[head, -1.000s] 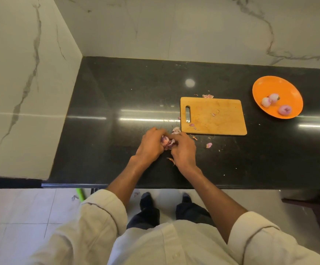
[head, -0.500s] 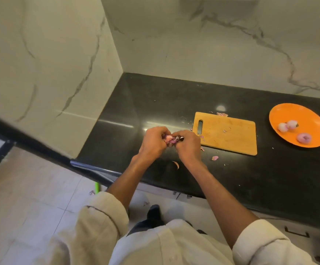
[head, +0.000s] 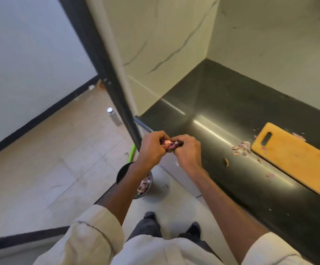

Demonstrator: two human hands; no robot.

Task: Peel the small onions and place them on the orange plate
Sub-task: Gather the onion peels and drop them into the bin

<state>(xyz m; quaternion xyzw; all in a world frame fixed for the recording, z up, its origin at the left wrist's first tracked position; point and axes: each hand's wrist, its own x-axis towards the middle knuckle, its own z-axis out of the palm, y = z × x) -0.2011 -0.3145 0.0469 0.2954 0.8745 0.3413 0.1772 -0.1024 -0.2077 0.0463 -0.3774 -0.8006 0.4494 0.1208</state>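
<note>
**Hands closed on onion peels above the floor bin**

Both hands are seen in the single head view, pressed together off the near edge of the counter [head: 231, 111]. The left hand [head: 152, 148] is curled shut around a clump of pink and purple onion peels [head: 167, 144], and the right hand [head: 188, 150] is closed against it from the other side, its fingertips pinching the same clump. Something small and dark is glimpsed between the hands; what it is cannot be told. Whether an onion is also held inside the peels cannot be told either.

Both forearms are extended forward and inward from rolled pale sleeves, wrists bent slightly so the knuckles face up. A dark bin [head: 136, 180] holding more peels is seen on the floor directly below the left forearm.

A wooden cutting board [head: 296, 159] is laid on the counter well to the right, with loose peel scraps [head: 242, 147] just beside its handle end. The orange plate and the peeled onions are not in view.

Some risk is judged here: if the grip is released too early or off-centre, peels could be scattered on the floor beside the bin. If an onion is hidden in the clump, it could be dropped with the waste.
</note>
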